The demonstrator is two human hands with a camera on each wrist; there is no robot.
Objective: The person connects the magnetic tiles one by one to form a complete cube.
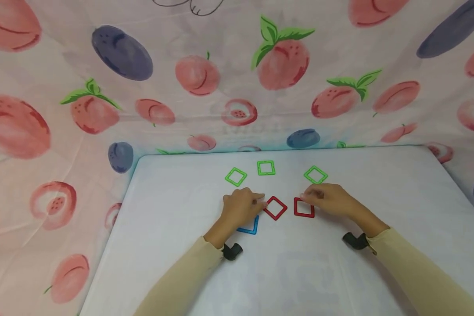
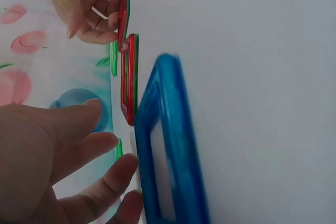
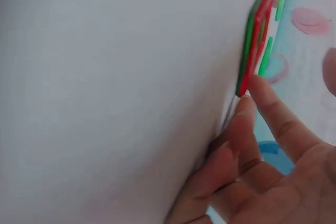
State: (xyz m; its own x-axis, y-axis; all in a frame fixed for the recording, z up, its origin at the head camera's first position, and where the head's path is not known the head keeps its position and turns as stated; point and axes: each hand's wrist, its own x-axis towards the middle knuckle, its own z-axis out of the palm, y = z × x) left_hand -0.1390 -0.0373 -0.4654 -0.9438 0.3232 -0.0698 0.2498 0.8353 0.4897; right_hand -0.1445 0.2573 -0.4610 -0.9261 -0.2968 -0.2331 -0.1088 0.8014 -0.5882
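Observation:
My left hand [image 1: 241, 206] hovers over a blue square frame [image 1: 248, 231], partly hiding it. Its index finger and thumb reach toward a red frame [image 1: 281, 213] turned like a diamond, the thumb right at its left corner. The left wrist view shows that hand's fingers loosely spread. My right hand [image 1: 332, 199] has its fingertips on the upper right corner of a second red square frame [image 1: 304, 215]. In the right wrist view the index finger [image 3: 265, 95] touches that frame's end, with the thumb held apart. Green edging shows beneath both red frames in the wrist views.
Behind the hands lie a green diamond-set frame [image 1: 241, 171], a green square frame [image 1: 266, 174] and another green diamond-set frame [image 1: 321, 170]. The white table [image 1: 174, 197] meets a fruit-print cloth [image 1: 205, 114] at its back edge. Black wrist cameras [image 1: 232, 251] hang below both wrists.

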